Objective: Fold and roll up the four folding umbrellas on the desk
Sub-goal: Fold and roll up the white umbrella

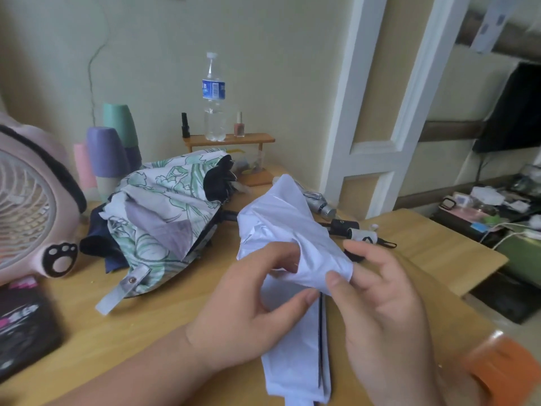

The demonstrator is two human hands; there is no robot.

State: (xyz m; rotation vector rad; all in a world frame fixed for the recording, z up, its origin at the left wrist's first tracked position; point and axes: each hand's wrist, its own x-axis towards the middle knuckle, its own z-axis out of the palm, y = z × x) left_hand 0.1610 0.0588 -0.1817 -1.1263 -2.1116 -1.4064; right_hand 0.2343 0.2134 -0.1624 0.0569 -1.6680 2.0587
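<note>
As the white umbrella (281, 218) runs lengthwise from bottom centre up toward mid-frame, left hand (251, 300) and right hand (380, 303) flank its middle, both pinching loose fabric folds.

Both hands, the left (251, 303) and the right (380, 300), pinch the crumpled canopy of a white umbrella (289, 230) above the wooden desk (146, 326). A floral-print umbrella (164, 212) lies unfolded just behind, beside a pink fan (32, 206).

Pale green wall (263, 39) (cracked at left), white door frame (409, 98), wooden desk (439, 244).
</note>
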